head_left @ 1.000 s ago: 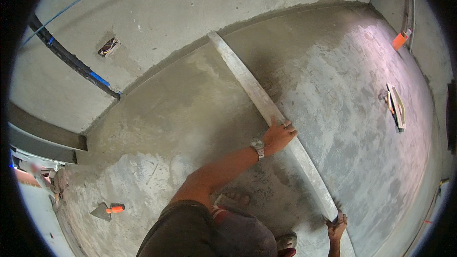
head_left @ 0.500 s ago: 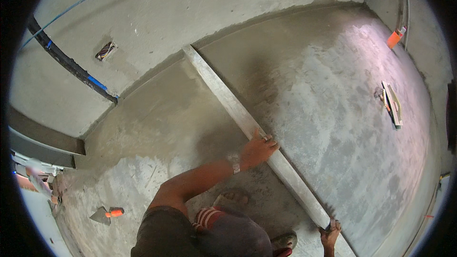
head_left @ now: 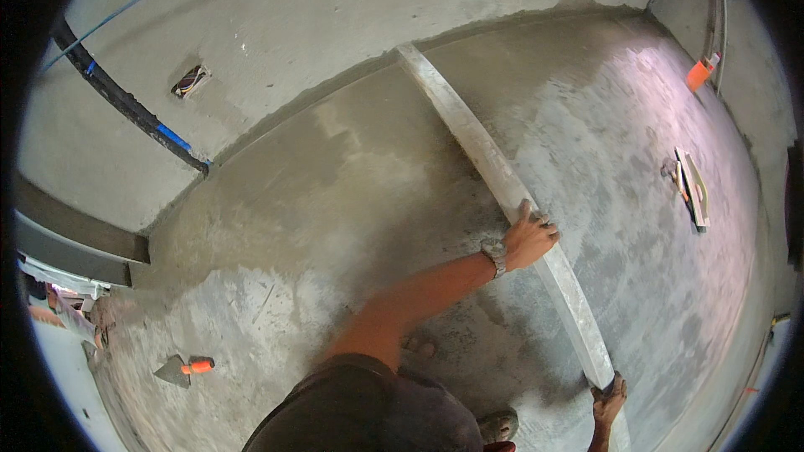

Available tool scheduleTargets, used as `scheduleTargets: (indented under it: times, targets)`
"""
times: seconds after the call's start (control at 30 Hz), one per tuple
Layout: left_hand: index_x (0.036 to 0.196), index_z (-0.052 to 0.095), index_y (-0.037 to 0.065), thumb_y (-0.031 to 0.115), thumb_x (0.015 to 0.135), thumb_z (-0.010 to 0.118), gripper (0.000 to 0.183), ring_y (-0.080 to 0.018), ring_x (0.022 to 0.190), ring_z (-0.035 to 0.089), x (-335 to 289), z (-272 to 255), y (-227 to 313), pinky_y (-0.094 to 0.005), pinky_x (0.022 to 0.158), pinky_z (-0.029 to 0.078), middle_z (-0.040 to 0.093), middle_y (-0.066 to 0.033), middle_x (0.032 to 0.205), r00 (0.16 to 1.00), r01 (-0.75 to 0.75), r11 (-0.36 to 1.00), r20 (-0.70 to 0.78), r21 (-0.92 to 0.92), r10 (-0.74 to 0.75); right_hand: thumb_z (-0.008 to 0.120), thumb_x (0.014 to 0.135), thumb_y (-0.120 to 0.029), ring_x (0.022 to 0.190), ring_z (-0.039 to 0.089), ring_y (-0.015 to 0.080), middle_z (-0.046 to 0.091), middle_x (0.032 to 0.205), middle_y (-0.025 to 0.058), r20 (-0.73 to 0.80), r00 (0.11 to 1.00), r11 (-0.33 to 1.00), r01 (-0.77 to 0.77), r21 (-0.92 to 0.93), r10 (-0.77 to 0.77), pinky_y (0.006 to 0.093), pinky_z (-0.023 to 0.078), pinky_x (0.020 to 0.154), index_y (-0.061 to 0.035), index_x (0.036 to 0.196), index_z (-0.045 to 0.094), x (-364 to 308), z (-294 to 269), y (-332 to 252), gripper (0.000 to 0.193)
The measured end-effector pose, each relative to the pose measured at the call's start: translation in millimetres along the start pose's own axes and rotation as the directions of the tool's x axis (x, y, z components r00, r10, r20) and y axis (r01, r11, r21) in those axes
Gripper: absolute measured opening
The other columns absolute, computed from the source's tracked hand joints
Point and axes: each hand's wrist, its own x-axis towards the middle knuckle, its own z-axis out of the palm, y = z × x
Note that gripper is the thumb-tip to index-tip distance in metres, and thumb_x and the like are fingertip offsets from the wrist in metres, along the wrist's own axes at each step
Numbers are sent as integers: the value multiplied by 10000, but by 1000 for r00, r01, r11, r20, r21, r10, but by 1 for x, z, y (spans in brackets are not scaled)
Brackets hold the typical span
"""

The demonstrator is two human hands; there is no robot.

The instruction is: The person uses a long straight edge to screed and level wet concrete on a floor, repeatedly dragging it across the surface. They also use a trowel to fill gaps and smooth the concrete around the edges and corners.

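Observation:
A long, pale, dusty straightedge bar (head_left: 477, 142) lies slantwise across the wet grey cement floor (head_left: 310, 176). Its far end rests close to the foot of the wall, and its near end runs past my right hand. Midway along it, my left hand (head_left: 531, 236), with a watch at the wrist, is closed over the bar, thumb on one side and fingers on the other. Nearer to me, my right hand (head_left: 609, 400) grips the bar by its edge; some of its fingers are hidden. The cement is darker and smoother left of the bar's far half.
A pointed trowel (head_left: 184, 370) with an orange handle lies at the left. Over on the right is a float (head_left: 693, 190), with an orange object (head_left: 700, 74) beyond it by the wall. A black pipe (head_left: 126, 105) crosses the far-left wall. My shoe (head_left: 499, 427) shows below.
Both hands have shifted right with the straightedge, and its far end has slid rightward along the wall. Behind it, the strip of cement on the left now shows a lighter patch.

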Motion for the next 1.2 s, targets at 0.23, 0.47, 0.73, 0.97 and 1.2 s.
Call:
scheduleTargets:
  times: [0.23,0.47,0.73,0.97,1.2]
  targets:
    - [1238,591,176,178,917,500,334,-216,1279,455,24,18,-18,-693,1029,235,559,-13,1300,997,64,998,-39,-11,-65,753,709,-363,927,494,453,527,958,217,-1,999,999,36,0,-36,511,394,788,-4,1200,487,21,13,5,664]
    - [1233,592,174,194,904,530,336,-230,1281,447,20,35,-44,-696,1030,256,559,-6,1289,994,94,995,-57,-29,-96,756,717,-342,964,488,462,515,998,233,69,997,1000,22,-6,-21,524,395,822,-11,1214,472,34,23,-12,661]
    - [1241,583,169,184,855,612,388,-230,1317,394,16,46,-51,-691,1026,269,526,-8,1322,994,84,996,-65,-13,-85,780,681,-292,1115,447,474,501,1180,265,148,989,1000,-8,-18,11,539,328,974,-23,1285,428,43,34,-6,749]
    - [1355,460,163,327,869,615,536,-247,1357,329,-44,16,-59,-617,1064,261,385,-80,1439,995,86,994,-62,63,-82,798,656,-256,1169,446,415,488,1227,219,53,975,975,220,-44,-218,501,310,1017,-66,1324,417,104,38,-102,792]
    - [1243,563,120,398,859,626,478,-279,1197,513,-291,-70,-52,-420,1023,387,560,-94,1287,803,542,841,299,-9,-515,807,662,-189,1181,445,405,487,1240,204,78,944,946,316,77,-321,487,327,1008,-79,1337,404,168,54,-186,793]
